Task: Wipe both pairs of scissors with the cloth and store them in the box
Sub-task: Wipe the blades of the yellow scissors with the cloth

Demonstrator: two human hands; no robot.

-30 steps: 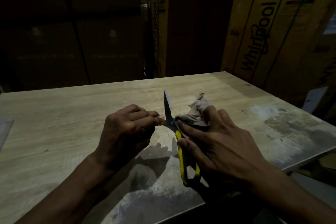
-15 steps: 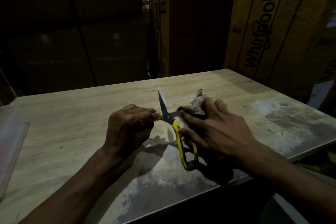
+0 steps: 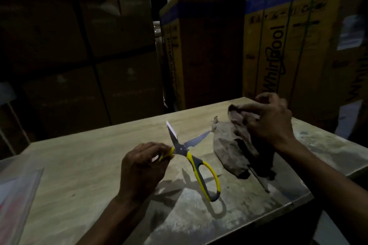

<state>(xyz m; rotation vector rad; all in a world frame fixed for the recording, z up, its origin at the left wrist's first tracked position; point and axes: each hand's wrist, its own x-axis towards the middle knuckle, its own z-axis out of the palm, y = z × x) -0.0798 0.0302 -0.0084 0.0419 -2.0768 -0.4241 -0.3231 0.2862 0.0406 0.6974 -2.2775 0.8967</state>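
My left hand (image 3: 142,167) grips one yellow handle of the yellow and grey scissors (image 3: 192,157), held above the wooden table (image 3: 83,165) with the blades spread wide apart. The other handle loop hangs down to the right. My right hand (image 3: 268,121) is lifted to the right and pinches the brownish cloth (image 3: 229,145), which hangs down toward the table. The cloth is apart from the blades. Only one pair of scissors is visible.
A clear plastic box (image 3: 18,191) lies at the table's left edge. Large cardboard appliance cartons (image 3: 288,49) stand close behind and right of the table. The table's near right corner (image 3: 288,205) is stained grey.
My right hand has lifted the cloth off the scissors and moved up and right. The scissors' blades have opened wide, with the free handle now hanging down.
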